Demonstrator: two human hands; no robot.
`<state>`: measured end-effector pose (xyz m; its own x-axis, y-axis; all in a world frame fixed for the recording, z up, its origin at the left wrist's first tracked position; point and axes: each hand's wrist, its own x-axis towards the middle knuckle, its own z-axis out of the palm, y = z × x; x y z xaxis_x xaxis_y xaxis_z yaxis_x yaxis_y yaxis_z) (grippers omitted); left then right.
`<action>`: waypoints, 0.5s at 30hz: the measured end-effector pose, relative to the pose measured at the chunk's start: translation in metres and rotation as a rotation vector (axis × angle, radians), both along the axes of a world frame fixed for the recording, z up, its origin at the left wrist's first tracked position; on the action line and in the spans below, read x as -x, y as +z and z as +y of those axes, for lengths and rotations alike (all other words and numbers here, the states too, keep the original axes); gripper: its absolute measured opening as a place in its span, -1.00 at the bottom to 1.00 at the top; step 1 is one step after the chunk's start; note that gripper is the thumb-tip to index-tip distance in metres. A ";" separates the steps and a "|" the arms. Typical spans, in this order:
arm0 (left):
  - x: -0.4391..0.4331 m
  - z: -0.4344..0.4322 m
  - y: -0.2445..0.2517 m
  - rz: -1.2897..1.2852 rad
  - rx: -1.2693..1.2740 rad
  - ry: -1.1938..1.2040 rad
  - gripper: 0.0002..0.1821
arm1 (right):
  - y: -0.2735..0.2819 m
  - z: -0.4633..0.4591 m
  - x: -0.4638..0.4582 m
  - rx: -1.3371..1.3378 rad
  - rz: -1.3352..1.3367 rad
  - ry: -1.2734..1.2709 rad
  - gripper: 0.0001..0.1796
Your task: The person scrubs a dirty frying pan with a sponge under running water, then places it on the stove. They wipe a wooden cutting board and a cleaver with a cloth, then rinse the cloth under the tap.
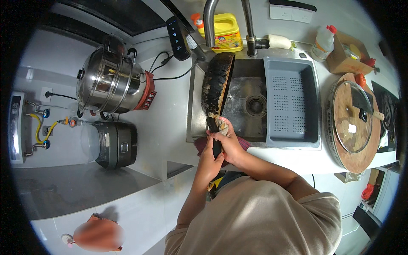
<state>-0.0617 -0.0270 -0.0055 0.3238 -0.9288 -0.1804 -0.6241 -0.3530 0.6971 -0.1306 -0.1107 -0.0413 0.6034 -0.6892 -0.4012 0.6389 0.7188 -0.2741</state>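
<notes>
A wok or frying pan point(217, 84), its outside blackened and flaking, is tipped on its side over the left part of the steel sink point(244, 124). Its black handle point(217, 147) points back towards my body. My left hand point(210, 159) grips that handle near its end. Closer to the pan, my right hand point(230, 140) presses a crumpled, pale, stained cloth point(222, 125) against the handle. The pan's inner face is turned away to the right and mostly hidden. Beneath my hands, a dark red cloth point(243, 143) lies over the sink's front edge.
A grey perforated basket point(288, 134) fills the sink's right side, below a faucet point(251, 35). Behind stands a yellow detergent jug point(228, 32). A glass lid point(350, 116) rests on a round cutting board point(353, 164) at right. Left are a steamer pot point(105, 83) and a rice cooker point(119, 145).
</notes>
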 end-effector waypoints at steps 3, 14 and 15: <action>0.010 0.000 0.005 -0.013 -0.009 0.012 -0.21 | 0.006 -0.001 0.009 -0.017 0.004 0.008 -0.32; 0.045 -0.001 0.019 0.082 -0.043 0.094 -0.22 | 0.011 -0.002 0.036 -0.051 0.060 0.070 -0.31; 0.049 -0.003 0.024 0.073 -0.032 0.094 -0.22 | 0.011 -0.002 0.038 -0.037 0.055 0.075 -0.32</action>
